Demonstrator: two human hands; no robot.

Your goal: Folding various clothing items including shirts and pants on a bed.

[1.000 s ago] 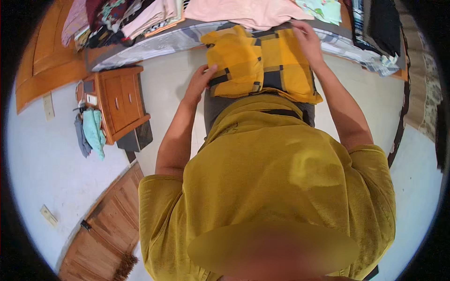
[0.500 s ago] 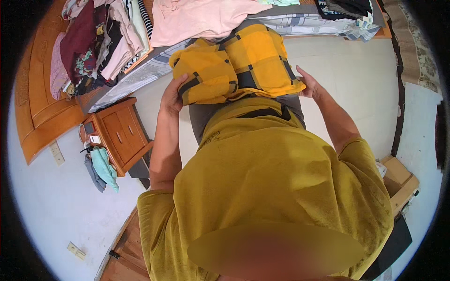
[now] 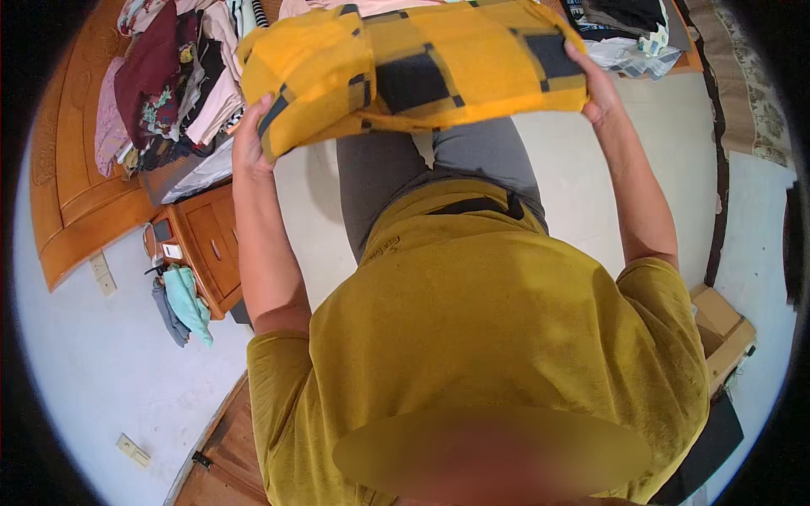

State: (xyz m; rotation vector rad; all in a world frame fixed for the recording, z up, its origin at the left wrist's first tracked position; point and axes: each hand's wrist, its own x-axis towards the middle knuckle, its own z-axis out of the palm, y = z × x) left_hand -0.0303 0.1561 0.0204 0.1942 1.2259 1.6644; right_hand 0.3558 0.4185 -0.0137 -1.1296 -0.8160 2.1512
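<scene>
A yellow-and-black checked cloth [image 3: 472, 72], soft and partly folded, is stretched level between my two hands in front of my legs. Its left part is folded over into a thicker bundle; whether it is a garment I cannot tell. My left hand [image 3: 253, 139] is closed on its lower left corner, thumb on top. On the other side my right hand [image 3: 598, 87] grips the right edge, with some fingers hidden behind the fabric. The cloth covers most of the bed edge beyond it.
Heaped clothes [image 3: 152, 84] lie on the bed at the far left, beside a carved wooden headboard [image 3: 67, 177]. A dark folded pile [image 3: 624, 17] sits at the far right. The wooden nightstand [image 3: 211, 244] stands left of me, and a cardboard box [image 3: 721, 333] is at the right.
Both hands have moved apart and farther from my body, raising the cloth. It is now spread wider and covers the pink fabric on the bed almost wholly.
</scene>
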